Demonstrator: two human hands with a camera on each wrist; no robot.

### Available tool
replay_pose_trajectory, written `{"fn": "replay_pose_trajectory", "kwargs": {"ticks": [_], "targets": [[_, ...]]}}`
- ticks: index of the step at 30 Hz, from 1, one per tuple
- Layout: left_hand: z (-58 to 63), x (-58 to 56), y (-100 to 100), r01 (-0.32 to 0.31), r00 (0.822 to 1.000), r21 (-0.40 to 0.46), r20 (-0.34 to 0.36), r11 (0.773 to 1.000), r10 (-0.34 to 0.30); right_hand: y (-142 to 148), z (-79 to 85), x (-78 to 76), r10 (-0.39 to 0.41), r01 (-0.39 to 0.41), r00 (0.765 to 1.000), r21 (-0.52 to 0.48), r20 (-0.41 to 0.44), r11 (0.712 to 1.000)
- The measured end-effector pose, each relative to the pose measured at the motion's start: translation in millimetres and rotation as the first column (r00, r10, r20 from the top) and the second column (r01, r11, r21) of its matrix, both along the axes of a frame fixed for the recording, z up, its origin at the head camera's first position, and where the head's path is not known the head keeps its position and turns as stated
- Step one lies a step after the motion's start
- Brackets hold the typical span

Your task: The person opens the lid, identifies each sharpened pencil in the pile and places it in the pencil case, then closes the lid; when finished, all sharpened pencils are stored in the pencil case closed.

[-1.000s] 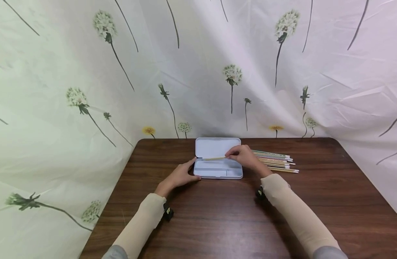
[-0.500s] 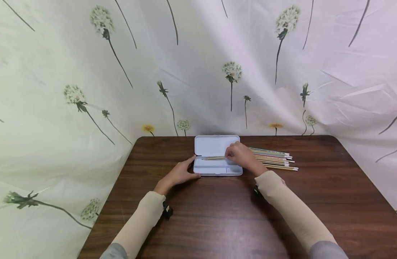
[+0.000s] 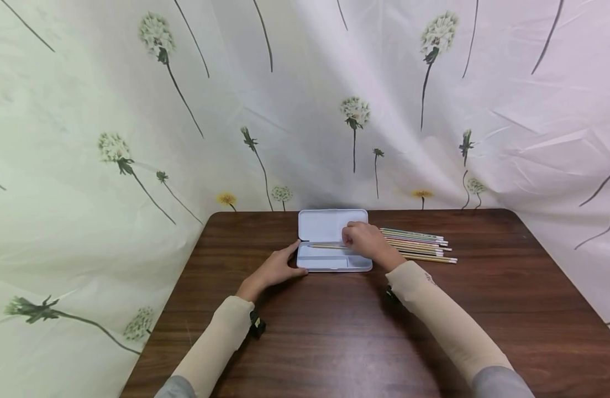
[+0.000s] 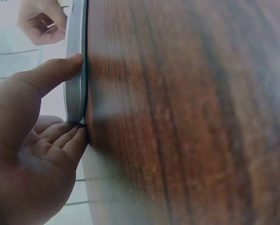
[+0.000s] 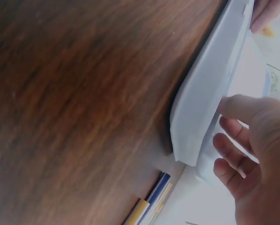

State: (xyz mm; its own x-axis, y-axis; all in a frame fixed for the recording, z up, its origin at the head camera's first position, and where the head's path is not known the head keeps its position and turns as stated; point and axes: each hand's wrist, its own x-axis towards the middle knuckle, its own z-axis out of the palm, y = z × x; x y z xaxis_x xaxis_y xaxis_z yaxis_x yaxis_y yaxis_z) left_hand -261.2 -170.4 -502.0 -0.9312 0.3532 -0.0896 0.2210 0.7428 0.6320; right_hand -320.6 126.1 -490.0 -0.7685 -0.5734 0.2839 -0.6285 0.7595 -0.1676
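A pale blue pencil case (image 3: 322,265) lies with its lid (image 3: 317,224) raised at the back of the brown table. At its left end, my left hand (image 3: 275,271) grips it between thumb and fingers; in the left wrist view the thumb (image 4: 60,70) presses the front wall. My right hand (image 3: 364,240) is over the case's rear compartment, pinching a yellow pencil (image 3: 327,247) whose point faces left. The hand covers the pencil's other end. From the right wrist, the thumb (image 5: 243,107) reaches down inside the case wall, and the other fingers are curled.
Several pencils (image 3: 424,251) lie side by side to the right of the case, eraser ends to the right. Blue and yellow pencil ends (image 5: 158,187) show below the case in the right wrist view. A dandelion-print cloth (image 3: 315,110) hangs behind the table (image 3: 330,331).
My right hand has turned and moved slightly left and down, lowering the pencil into the rear compartment. The left hand has stayed at the case's left end.
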Motion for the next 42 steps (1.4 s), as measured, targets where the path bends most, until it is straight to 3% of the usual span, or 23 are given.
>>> {"fn": "replay_pose_trajectory", "kwargs": {"ticks": [4, 7, 17, 21, 26, 30, 36, 42], "targets": [[-1.2, 0.0, 0.0, 0.001, 1.000, -0.001, -0.002, 1.000, -0.001, -0.6, -2.1, -1.1, -0.031, 0.030, 0.995, 0.016, 0.093, 0.999], [-1.1, 0.3, -0.1, -0.003, 1.000, -0.002, -0.004, 1.000, 0.003, -1.1, -3.5, -1.6, -0.042, 0.038, 0.993, 0.036, 0.110, 0.999], [0.0, 1.0, -0.1, -0.008, 1.000, -0.003, -0.005, 1.000, 0.008, -5.8, -3.9, -0.4, -0.006, 0.014, 0.999, 0.144, -0.054, 0.990], [-0.3, 1.2, 0.5, -0.008, 1.000, 0.002, -0.009, 1.000, 0.008, -6.1, -5.3, -0.4, -0.016, 0.023, 0.999, 0.150, -0.051, 0.988], [0.1, 2.1, 1.2, -0.009, 1.000, 0.005, -0.007, 1.000, 0.009, -1.5, -2.3, 0.2, -0.020, 0.022, 1.000, 0.088, -0.019, 0.996], [0.1, 1.7, 1.6, -0.013, 1.000, 0.004, -0.006, 1.000, 0.013, 8.0, 8.3, 1.0, -0.026, 0.025, 1.000, 0.026, 0.011, 0.999], [0.5, 1.8, 1.9, -0.009, 1.000, -0.001, -0.007, 1.000, 0.009, 36.1, 39.2, 5.7, 0.016, -0.010, 0.993, -0.053, 0.115, 0.999], [0.4, 2.1, 1.6, -0.009, 1.000, -0.008, -0.006, 1.000, 0.009, 70.7, 64.6, 13.1, 0.011, 0.008, 0.986, -0.113, 0.169, 0.994]]}}
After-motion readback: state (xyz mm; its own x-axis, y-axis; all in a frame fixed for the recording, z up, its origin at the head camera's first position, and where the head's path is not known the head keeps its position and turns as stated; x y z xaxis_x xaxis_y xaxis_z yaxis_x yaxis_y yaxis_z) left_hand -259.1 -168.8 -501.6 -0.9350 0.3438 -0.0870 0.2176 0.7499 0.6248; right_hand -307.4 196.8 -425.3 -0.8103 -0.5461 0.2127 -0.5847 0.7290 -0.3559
